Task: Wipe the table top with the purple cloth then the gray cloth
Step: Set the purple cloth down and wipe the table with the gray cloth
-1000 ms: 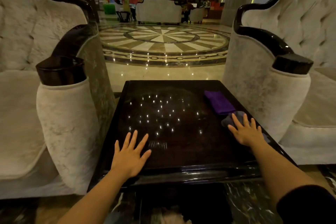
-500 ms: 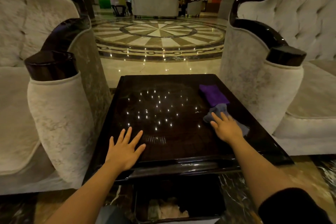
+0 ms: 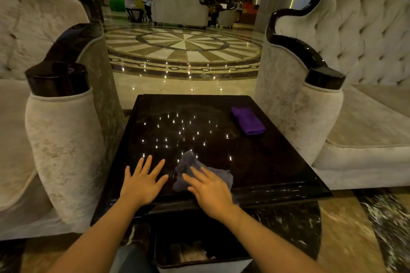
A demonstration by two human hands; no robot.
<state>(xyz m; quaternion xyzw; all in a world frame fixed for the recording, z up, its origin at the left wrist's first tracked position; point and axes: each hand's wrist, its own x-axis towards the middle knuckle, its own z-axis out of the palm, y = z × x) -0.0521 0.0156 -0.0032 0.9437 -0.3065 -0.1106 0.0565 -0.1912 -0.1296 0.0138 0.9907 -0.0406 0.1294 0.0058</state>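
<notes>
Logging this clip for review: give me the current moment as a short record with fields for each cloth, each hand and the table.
purple cloth: folded, lying untouched at the table's far right
gray cloth: crumpled, near front edge, under right hand
right hand: flat, pressing on gray cloth
left hand: flat on bare table top, fingers spread, beside the cloth
table: dark, glossy, reflecting ceiling lights
</notes>
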